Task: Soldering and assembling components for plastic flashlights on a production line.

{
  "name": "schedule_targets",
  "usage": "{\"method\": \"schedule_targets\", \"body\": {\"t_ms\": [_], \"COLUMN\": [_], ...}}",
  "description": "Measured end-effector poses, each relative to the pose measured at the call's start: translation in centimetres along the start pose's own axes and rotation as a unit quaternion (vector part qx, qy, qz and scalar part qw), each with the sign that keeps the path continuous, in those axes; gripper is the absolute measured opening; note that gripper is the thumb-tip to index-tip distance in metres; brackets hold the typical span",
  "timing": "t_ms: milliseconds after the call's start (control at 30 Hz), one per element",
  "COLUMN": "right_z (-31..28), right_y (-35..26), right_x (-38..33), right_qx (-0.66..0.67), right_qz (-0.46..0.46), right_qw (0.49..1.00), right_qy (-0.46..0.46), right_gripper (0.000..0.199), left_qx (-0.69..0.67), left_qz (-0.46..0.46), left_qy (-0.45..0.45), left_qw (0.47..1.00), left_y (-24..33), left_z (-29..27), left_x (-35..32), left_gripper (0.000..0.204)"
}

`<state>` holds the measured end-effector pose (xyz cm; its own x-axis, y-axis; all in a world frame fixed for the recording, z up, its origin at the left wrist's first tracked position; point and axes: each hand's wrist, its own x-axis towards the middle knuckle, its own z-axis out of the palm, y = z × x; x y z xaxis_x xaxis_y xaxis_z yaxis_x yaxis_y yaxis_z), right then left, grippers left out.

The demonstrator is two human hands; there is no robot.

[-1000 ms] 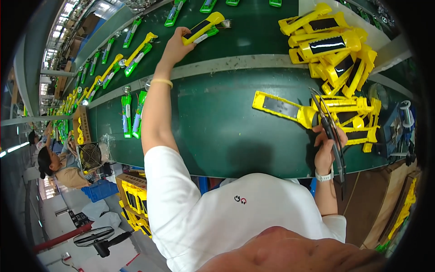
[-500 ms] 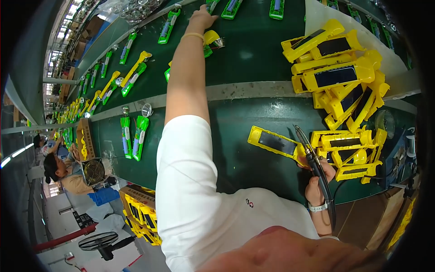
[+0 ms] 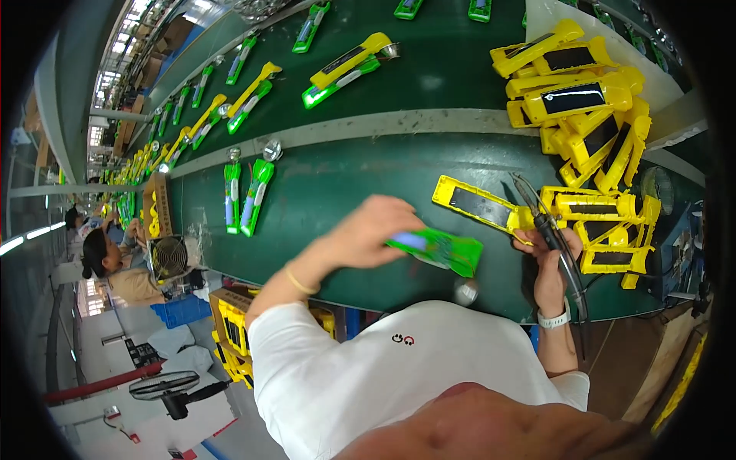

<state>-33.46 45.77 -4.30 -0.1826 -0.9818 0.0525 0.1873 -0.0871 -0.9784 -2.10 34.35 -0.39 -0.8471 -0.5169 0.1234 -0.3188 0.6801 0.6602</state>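
My left hand [image 3: 377, 233] is closed on one end of a green plastic housing [image 3: 458, 253] with a blue cell in it, held over the bench in front of my chest. A round silver reflector [image 3: 465, 291] hangs beside the housing's far end, blurred by motion. In my right hand [image 3: 547, 270] are a dark soldering iron [image 3: 546, 225], its tip pointing up and away from me, and the end of a yellow shell [image 3: 477, 204]. That shell has a dark rectangular panel and slants up to the left. The right fingers are partly hidden behind the iron.
Yellow shells [image 3: 586, 100] with dark panels are heaped at the right. Two green housings [image 3: 255, 201] lie on the bench at the left. Beyond a grey rail [image 3: 368, 126], more green and yellow pieces [image 3: 345, 69] lie on a green belt. A co-worker [image 3: 115, 264] sits at far left.
My left hand has come back from the far belt to the near bench, bringing a green housing. My right hand still holds the iron and yellow shell. Belt pieces appear shifted.
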Motion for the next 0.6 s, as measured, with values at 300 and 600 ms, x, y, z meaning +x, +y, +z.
{"method": "schedule_targets", "body": {"t_ms": [300, 600], "right_z": [2.0, 2.4], "right_y": [-0.4, -1.0], "right_x": [-2.6, -4.7], "right_qx": [-0.018, -0.058], "right_qz": [0.056, 0.012], "right_qw": [0.996, 0.997], "right_qy": [-0.068, -0.047], "right_gripper": [0.047, 0.045], "left_qx": [0.266, 0.161], "left_qz": [-0.127, -0.223], "left_qy": [0.308, 0.201], "left_qw": [0.904, 0.94], "left_y": [-9.3, -18.0], "left_z": [-10.6, -11.3], "left_x": [4.4, 3.6], "left_gripper": [0.075, 0.065]}}
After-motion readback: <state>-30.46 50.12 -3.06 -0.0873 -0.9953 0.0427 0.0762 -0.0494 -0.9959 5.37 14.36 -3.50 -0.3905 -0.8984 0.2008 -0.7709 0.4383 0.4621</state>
